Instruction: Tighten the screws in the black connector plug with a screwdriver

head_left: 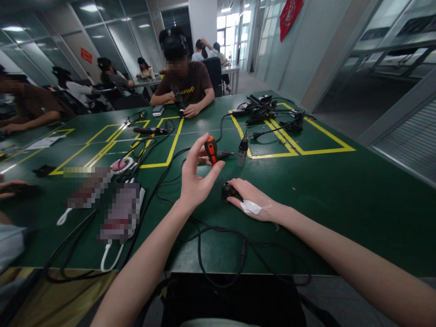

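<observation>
Left hand (pixel 195 175) grip pinches a small orange-and-black screwdriver (pixel 211 151), ribbed plastic handle, raised above the counter (pixel 340 190). Right hand (pixel 254 200) lies flat, fingers closed on a small black rounded part (pixel 227 190), white patch on its back. Matte green counter, yellow tape lines; glossy black cables (pixel 211 236) loop at 6 o'clock, grey cylindrical plug (pixel 242 152) at 1 o'clock.
</observation>
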### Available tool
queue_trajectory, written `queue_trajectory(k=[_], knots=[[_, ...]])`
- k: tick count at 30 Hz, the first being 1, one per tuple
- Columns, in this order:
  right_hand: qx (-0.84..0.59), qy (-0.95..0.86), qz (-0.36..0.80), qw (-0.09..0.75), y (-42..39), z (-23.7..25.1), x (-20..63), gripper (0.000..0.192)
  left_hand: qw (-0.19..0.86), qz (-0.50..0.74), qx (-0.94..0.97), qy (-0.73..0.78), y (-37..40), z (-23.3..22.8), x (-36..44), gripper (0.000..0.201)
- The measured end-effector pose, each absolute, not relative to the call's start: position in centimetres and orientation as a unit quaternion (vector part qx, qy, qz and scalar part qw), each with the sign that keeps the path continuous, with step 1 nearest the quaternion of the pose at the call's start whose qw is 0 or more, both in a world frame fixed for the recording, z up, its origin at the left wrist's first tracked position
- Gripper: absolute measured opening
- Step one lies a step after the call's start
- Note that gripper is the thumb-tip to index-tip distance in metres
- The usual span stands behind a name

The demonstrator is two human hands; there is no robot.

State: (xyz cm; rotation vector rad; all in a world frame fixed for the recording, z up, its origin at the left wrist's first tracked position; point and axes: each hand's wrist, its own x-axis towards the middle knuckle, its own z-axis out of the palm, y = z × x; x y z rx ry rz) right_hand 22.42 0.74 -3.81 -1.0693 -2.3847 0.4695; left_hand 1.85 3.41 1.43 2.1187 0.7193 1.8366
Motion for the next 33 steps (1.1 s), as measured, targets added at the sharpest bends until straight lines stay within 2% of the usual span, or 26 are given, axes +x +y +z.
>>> queue_trajectory(k=[11,19,29,33], knots=[[-0.391,-0.872,0.172,0.24,0.7,-3.65,22.38,0.023,0.152,0.614,0.737,0.236,3.04,1.54,1.9,0.06],[-0.391,-0.872,0.168,0.24,0.64,-3.67,22.39,0.021,0.103,0.633,0.719,0.268,3.5,1.35,1.88,0.062],[-0.392,-0.872,0.171,0.238,0.61,-3.43,22.35,0.022,0.148,0.603,0.748,0.236,3.01,1.59,1.89,0.06],[-0.39,-0.873,0.168,0.237,0.58,-3.43,22.33,0.02,0.101,0.624,0.734,0.249,3.39,1.43,1.88,0.063]])
